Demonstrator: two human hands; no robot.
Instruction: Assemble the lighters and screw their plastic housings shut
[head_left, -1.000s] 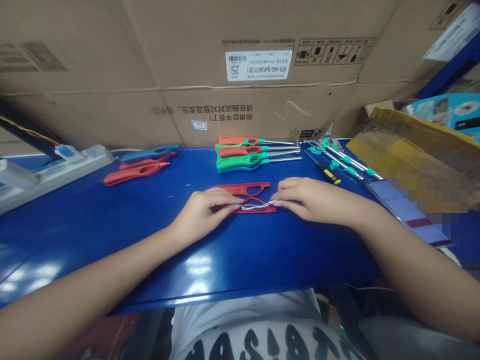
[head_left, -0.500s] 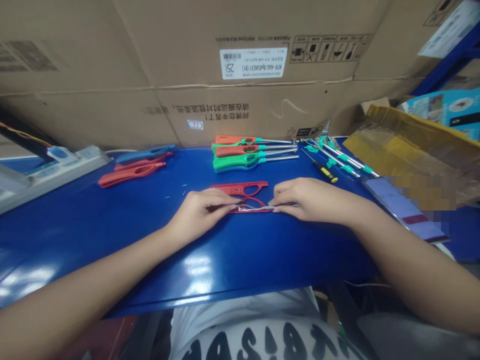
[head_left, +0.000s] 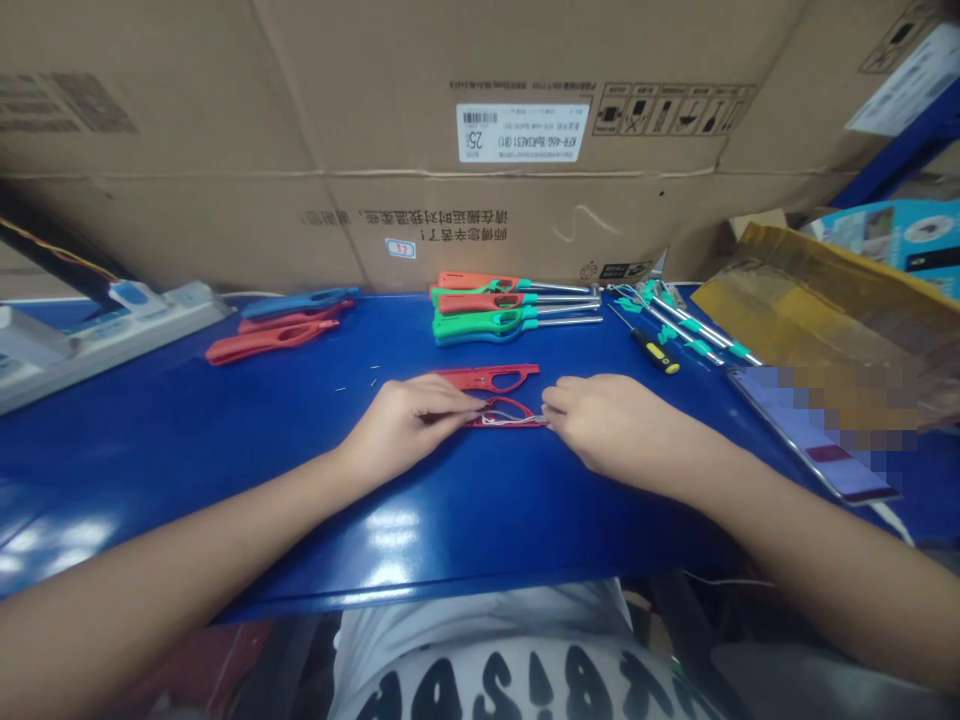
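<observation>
A red lighter casing half (head_left: 517, 424) lies on the blue table, with thin white wires (head_left: 504, 416) running along its inside. My left hand (head_left: 412, 420) pinches the left end of this casing half between thumb and fingers. At its right end, my right hand (head_left: 607, 425) is closed on the lighter's metal tube, where the wires lead; the fingers hide most of the tube. Just behind lies a second red casing half (head_left: 495, 378), apart from my right hand and partly covered by my left fingers.
Behind are assembled orange and green lighters (head_left: 480, 323), with red casings (head_left: 274, 342) and a blue casing (head_left: 300, 304) to the left. Small screws (head_left: 373, 382) lie near my left hand. A screwdriver (head_left: 656, 352), metal tubes (head_left: 694, 330) and a phone (head_left: 802, 430) are at right.
My right hand has rolled over and its fingers now cover the grey tube end that showed before. My left hand keeps its pinch. The view has shifted slightly.
</observation>
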